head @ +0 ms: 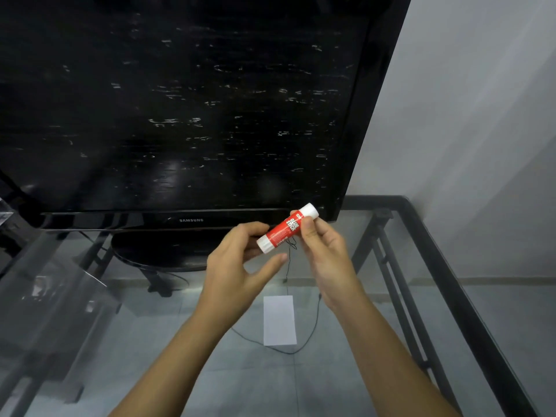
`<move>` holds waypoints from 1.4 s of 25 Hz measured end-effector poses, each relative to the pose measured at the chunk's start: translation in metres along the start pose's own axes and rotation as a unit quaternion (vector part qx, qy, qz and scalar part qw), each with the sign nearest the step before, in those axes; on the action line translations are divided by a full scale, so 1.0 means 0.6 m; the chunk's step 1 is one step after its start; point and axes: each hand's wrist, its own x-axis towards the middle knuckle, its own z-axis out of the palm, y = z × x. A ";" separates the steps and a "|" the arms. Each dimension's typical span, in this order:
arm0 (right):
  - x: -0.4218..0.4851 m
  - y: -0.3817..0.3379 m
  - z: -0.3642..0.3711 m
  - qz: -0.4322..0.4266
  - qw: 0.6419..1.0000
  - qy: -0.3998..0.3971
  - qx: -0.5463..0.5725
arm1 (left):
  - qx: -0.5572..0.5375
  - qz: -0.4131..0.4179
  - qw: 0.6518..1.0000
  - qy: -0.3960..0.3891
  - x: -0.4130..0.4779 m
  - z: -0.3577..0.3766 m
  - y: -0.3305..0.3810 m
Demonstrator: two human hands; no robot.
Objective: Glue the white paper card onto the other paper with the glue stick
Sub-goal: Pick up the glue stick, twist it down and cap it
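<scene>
A red glue stick (285, 228) with white ends is held tilted in the air above the glass table, cap end up to the right. My right hand (323, 254) grips its upper part between thumb and fingers. My left hand (240, 260) has its fingers behind the lower white end, thumb spread apart below it. A white paper card (279, 320) lies flat on the glass, below and between my hands. I see no second paper.
A large black TV (180, 115) on an oval stand (159, 251) fills the back of the glass table (451, 311). A thin black cable (313, 332) loops near the card. A clear plastic sheet (54, 290) lies at left. The grey wall is at right.
</scene>
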 end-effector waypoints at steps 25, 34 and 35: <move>0.098 0.161 -0.090 0.020 0.984 0.146 -0.099 | 0.002 -0.114 0.993 0.032 0.022 0.061 -0.129; 0.062 0.068 -0.049 -0.011 0.996 0.069 -0.059 | 0.021 -0.057 0.998 0.008 0.006 0.044 -0.116; 0.062 0.064 -0.049 -0.016 0.996 0.061 -0.064 | 0.027 -0.046 0.999 0.005 0.006 0.040 -0.116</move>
